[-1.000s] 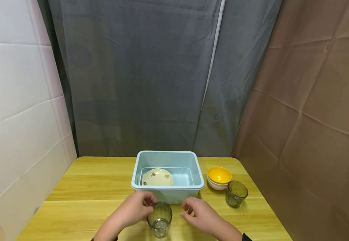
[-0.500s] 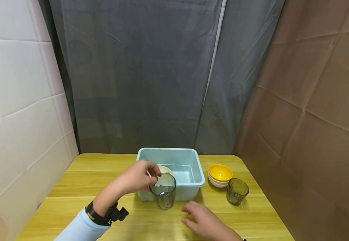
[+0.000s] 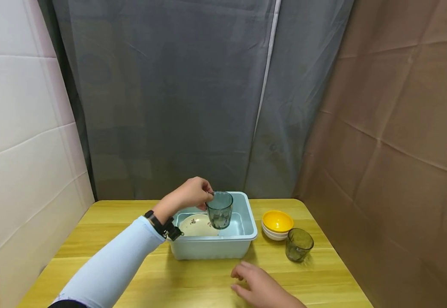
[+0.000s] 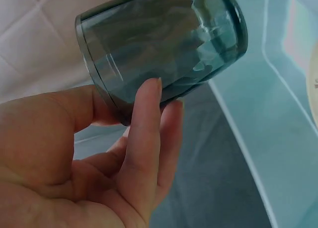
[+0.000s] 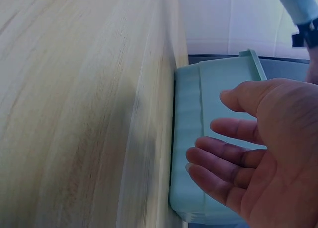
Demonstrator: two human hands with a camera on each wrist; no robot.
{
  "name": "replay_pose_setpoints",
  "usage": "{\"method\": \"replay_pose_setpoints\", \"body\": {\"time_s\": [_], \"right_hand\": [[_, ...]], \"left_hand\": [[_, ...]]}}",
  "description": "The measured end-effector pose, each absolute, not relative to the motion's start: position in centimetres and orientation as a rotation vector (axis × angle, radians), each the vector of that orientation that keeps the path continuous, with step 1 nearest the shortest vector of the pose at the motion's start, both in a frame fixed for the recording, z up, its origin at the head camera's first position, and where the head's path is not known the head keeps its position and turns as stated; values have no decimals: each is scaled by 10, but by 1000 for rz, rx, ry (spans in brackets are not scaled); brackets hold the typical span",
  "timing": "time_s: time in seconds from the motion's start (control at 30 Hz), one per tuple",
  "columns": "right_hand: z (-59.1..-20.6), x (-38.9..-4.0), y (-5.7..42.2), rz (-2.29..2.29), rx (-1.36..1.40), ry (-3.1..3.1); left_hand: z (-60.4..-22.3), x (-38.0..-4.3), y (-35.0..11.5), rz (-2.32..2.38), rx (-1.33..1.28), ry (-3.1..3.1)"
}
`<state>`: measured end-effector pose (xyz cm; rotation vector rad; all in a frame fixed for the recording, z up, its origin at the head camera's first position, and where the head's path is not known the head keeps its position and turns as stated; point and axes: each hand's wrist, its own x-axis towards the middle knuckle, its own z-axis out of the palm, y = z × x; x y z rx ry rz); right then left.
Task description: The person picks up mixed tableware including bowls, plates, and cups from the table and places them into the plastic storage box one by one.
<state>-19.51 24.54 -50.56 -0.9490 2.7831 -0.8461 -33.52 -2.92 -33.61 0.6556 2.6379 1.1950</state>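
Observation:
My left hand (image 3: 195, 192) pinches the rim of a smoky drinking glass (image 3: 220, 211) between thumb and fingers. In the head view the glass overlaps the inside of a light blue plastic basin (image 3: 212, 248). The left wrist view shows the glass (image 4: 164, 44) tipped sideways across the picture, thumb at its rim and fingers along its wall. A cream plate with small printed motifs (image 3: 196, 226) lies in the basin, left of the glass. In front of the basin my right hand (image 3: 262, 286) hovers with loosely bent fingers, holding nothing.
Right of the basin, a yellow bowl (image 3: 278, 221) sits on white bowls (image 3: 273, 234). A second smoky glass (image 3: 299, 245) stands beside them, toward the table's right edge. Grey, white and brown cloths hang around the wooden table (image 3: 104, 231).
The left hand has carried the glass up and forward from the table in front of the basin to over the basin. My right hand stays at about the same place.

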Motion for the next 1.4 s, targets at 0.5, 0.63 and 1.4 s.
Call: {"method": "replay_pose_setpoints", "body": {"time_s": [0.5, 0.63, 1.4], "right_hand": [[-507, -193, 249, -876, -905, 2726], [-507, -189, 249, -878, -916, 2720], [-496, -182, 246, -892, -811, 2624]], "left_hand": [[-382, -394, 14, 1068, 393, 2635], [-390, -399, 18, 1027, 320, 2618], [-402, -410, 25, 545, 459, 2475]]}}
